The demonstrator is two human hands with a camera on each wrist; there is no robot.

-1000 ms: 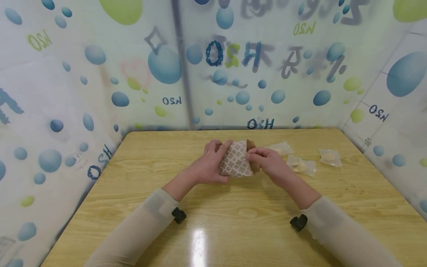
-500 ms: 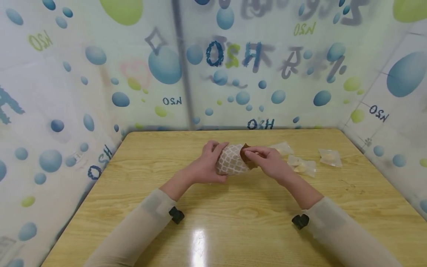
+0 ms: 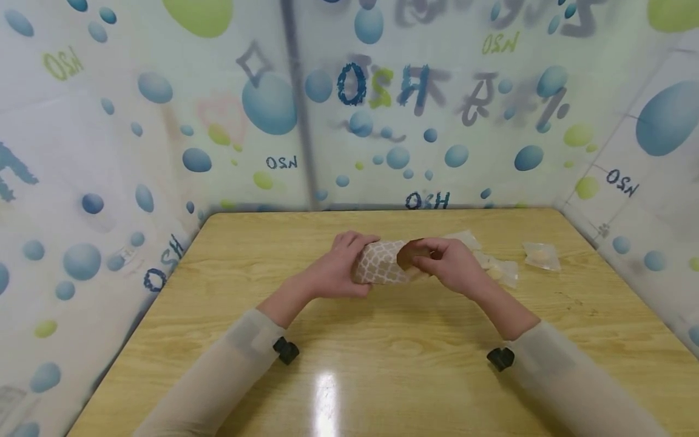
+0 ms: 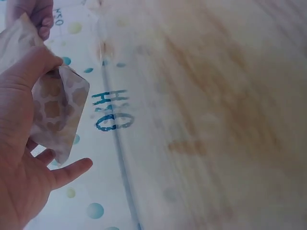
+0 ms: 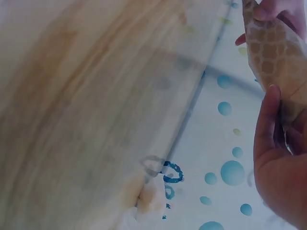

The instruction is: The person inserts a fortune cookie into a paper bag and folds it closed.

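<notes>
A brown paper bag [image 3: 380,262] with a white lattice print lies on its side above the table, its mouth towards the right. My left hand [image 3: 338,267] grips the closed end; in the left wrist view the thumb lies over the bag [image 4: 53,108] and the little finger sticks out. At the mouth, my right hand [image 3: 453,267] pinches the edge of the paper, and the plain brown inside shows there. The right wrist view has the right thumb [image 5: 268,115] against the bag's printed side. Whatever the bag contains is hidden.
Behind and beside the right hand lie small clear packets with pale contents: one at the back [image 3: 465,238], one partly covered by the hand [image 3: 503,272], and one farther right [image 3: 542,256]. A bubble-printed curtain [image 3: 349,152] encloses the wooden table [image 3: 360,364] at the back and sides.
The bag has tilted flatter, and its mouth has opened wider. My right hand has shifted slightly right along the mouth's edge, while the left hand keeps its hold with a small move left.
</notes>
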